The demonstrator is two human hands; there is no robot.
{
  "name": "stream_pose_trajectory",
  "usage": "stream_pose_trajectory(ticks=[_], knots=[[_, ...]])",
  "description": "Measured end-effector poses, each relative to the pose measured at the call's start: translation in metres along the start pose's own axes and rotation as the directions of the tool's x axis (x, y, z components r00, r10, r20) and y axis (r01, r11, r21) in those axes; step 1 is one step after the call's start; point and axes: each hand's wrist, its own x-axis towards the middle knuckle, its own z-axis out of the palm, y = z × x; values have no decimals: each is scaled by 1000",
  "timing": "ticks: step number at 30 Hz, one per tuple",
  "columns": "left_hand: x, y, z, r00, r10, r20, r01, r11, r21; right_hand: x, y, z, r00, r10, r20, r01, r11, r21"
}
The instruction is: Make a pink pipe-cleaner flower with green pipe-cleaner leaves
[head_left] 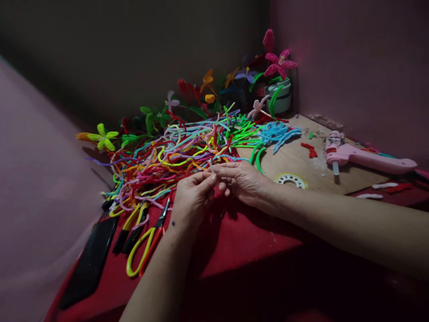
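Observation:
Over the red cloth my left hand (193,197) and my right hand (246,181) meet, thumbs and fingers pinched close together. Between their fingertips a small pale bundle of thin strands (211,166) pokes up; its lower part is hidden by the fingers. Just beyond my hands spreads a tangled heap of many-coloured pipe cleaners (181,156). Scissors with yellow and red handles (150,237) lie left of my left wrist. Beside my right forearm sits a white and yellow tape roll (291,180).
A pink glue gun (372,157) rests on the wooden board (288,156) at right, near blue pipe cleaners (276,133). Fuzzy flowers (279,62) and a pale green pot (279,96) stand by the wall. Black-handled pliers (132,228) and a black flat case (89,261) lie left.

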Motion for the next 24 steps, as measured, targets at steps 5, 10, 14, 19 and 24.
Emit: stream_pose_trajectory(ticks=[5,10,14,19,24], knots=[[0,1,0,1000,9,-2,-9,998,63,0,2,-2,999,-35,-16,34,997,-62],[0,1,0,1000,5,12,-6,997,77,1,2,-3,1000,-23,-13,23,999,-34],[-2,2,-1,999,-13,41,9,996,88,1,1,-4,1000,-8,5,8,1000,-4],[-1,1,-2,994,-20,106,10,996,93,1,1,-5,1000,-10,21,11,1000,-14],[0,0,-3,996,0,84,-6,997,74,1,2,-6,1000,7,28,-6,1000,-9]])
